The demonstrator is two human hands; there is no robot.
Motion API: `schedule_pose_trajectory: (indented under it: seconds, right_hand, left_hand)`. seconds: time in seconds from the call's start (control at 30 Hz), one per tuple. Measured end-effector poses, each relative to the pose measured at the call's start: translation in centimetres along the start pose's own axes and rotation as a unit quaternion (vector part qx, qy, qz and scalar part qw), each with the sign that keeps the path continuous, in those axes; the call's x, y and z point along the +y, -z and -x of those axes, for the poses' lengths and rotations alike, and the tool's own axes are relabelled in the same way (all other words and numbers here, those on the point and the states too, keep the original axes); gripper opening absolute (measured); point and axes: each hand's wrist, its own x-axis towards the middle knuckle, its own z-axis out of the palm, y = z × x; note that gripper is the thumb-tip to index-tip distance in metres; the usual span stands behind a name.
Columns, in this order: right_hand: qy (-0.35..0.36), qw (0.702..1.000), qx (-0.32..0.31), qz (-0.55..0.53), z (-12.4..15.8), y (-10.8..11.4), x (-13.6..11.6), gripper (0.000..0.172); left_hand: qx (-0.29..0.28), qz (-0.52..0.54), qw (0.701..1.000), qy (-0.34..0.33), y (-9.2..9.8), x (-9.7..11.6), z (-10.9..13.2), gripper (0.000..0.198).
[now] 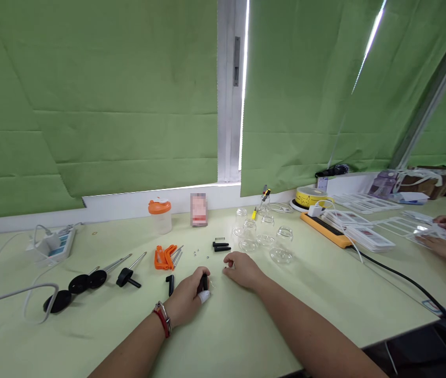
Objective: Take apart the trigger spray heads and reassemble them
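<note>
My left hand [187,298] is closed around a small black part [203,283], with something white at its thumb. Beside it on the table lies another black part [170,285] with a bent end. My right hand [243,270] is just to the right, its fingers curled inward with the tips close together; anything between them is too small to make out. Past the hands lie black screw-like rods [221,247], a small spring [220,239] and several tiny metal pieces [196,253]. Orange plastic pieces [165,258] lie beside thin metal rods [177,255].
Several clear glass jars [282,247] stand upside down right of centre. Black discs with metal shafts [79,283] and a power strip [62,244] lie left. An orange-lidded cup [160,216] stands behind. An orange power strip [325,231] and a co-worker's hands [443,247] are right.
</note>
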Motion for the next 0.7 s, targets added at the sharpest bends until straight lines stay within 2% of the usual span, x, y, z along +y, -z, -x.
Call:
schedule_pose_trajectory:
  seconds: [0.17, 0.3, 0.47, 0.7]
  right_hand:
    - [0.034, 0.995, -0.031, 0.087, 0.5, 0.4, -1.2, 0.031]
    - [0.08, 0.992, -0.039, 0.089, 0.7, 0.5, -1.6, 0.03]
    - [0.137, 0.99, -0.024, 0.019, 0.9, 0.1, -1.8, 0.03]
    - [0.183, 0.973, 0.038, -0.132, 1.2, -0.3, -3.0, 0.021]
  left_hand:
    - [0.002, -0.002, 1.0, 0.005, -0.1, -0.1, 0.0, 0.029]
    - [0.0, -0.004, 1.0, 0.006, -0.1, -0.1, 0.0, 0.03]
    - [-0.007, 0.007, 1.0, -0.004, -0.1, 0.1, -0.1, 0.029]
    - [-0.005, -0.002, 1.0, -0.009, -0.2, 0.3, 0.0, 0.028]
